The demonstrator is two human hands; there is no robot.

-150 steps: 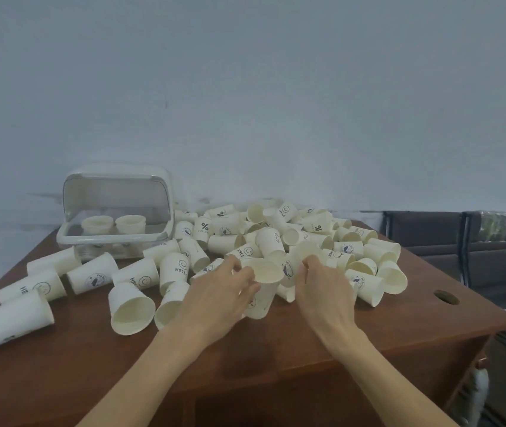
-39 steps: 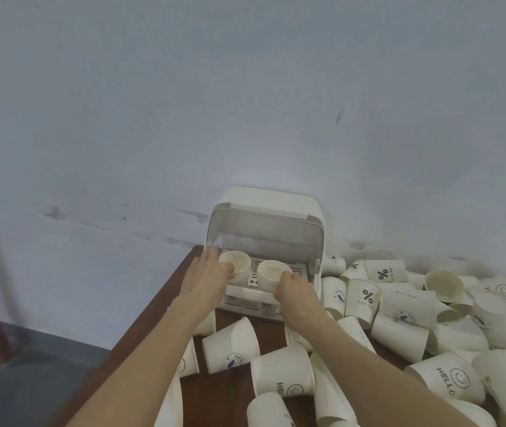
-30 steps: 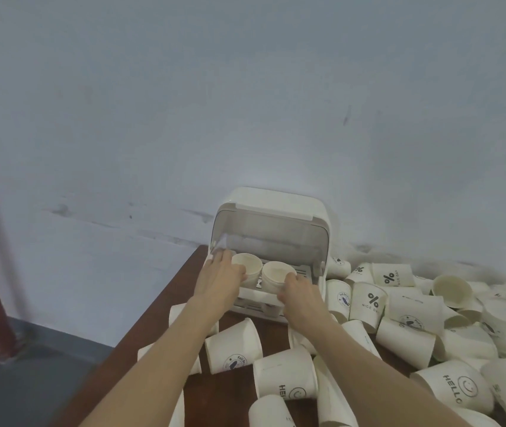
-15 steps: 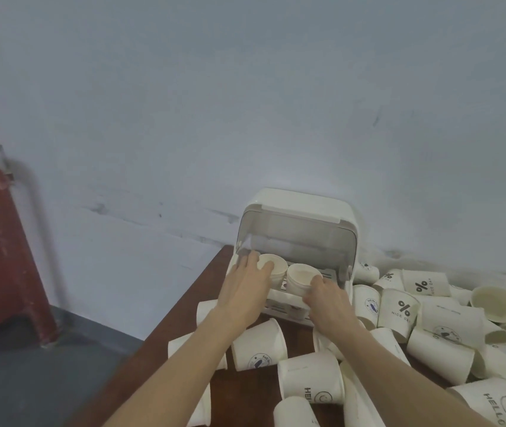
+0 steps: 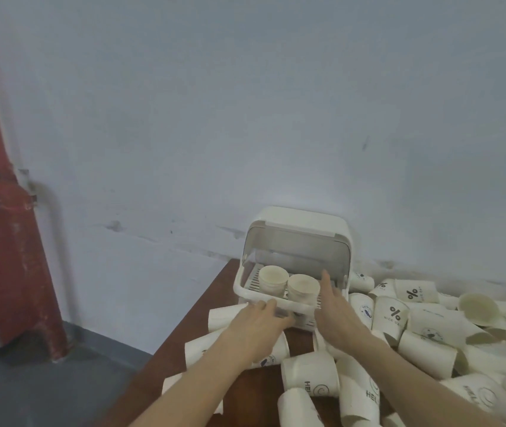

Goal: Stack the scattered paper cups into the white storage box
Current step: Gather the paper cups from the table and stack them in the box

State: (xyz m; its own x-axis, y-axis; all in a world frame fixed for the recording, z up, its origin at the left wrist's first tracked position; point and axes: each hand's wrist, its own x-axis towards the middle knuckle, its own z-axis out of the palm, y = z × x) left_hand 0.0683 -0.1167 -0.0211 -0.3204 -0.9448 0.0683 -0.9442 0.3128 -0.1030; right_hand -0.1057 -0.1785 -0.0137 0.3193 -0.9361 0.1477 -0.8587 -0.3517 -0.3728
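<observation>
The white storage box (image 5: 299, 221) stands at the table's far left corner with its lid raised. Two stacks of paper cups stand upright inside it: the left stack (image 5: 273, 278) and the right stack (image 5: 302, 289). My left hand (image 5: 256, 323) hovers just in front of the box's front rim, fingers loosely spread, holding nothing. My right hand (image 5: 333, 306) is at the rim beside the right stack, fingers apart and empty. Several loose paper cups (image 5: 391, 312) lie scattered on their sides over the table to the right and below my arms.
The brown wooden table (image 5: 214, 303) ends just left of the box, with grey floor (image 5: 30, 380) beyond. A red pillar (image 5: 5, 241) stands at the far left. The pale wall (image 5: 245, 118) rises right behind the box.
Both hands have let go of the cup stacks in the box and drawn back toward its front rim. The camera has swung left, bringing more of the red pillar into view.
</observation>
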